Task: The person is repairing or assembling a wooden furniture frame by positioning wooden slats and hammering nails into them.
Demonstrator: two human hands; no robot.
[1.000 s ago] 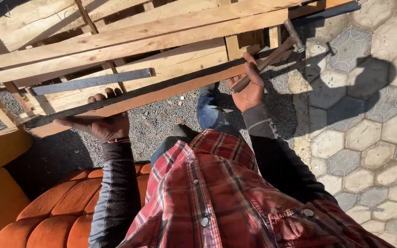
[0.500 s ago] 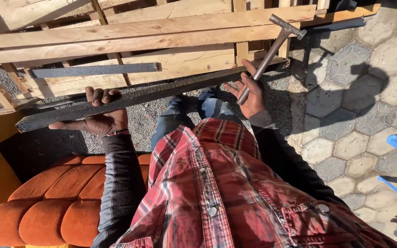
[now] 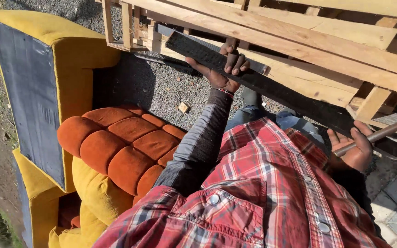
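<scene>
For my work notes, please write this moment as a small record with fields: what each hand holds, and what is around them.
left hand: left hand grips the dark plank near its upper end, fingers over the top edge
right hand: right hand supports the plank's lower end and holds a metal handle; its head is out of frame
plank position: tilted, lying across a wooden pallet frame
seat: orange tufted cushion in a yellow armchair, beside the person
ground: grey gravel
clothing: red plaid shirt
</scene>
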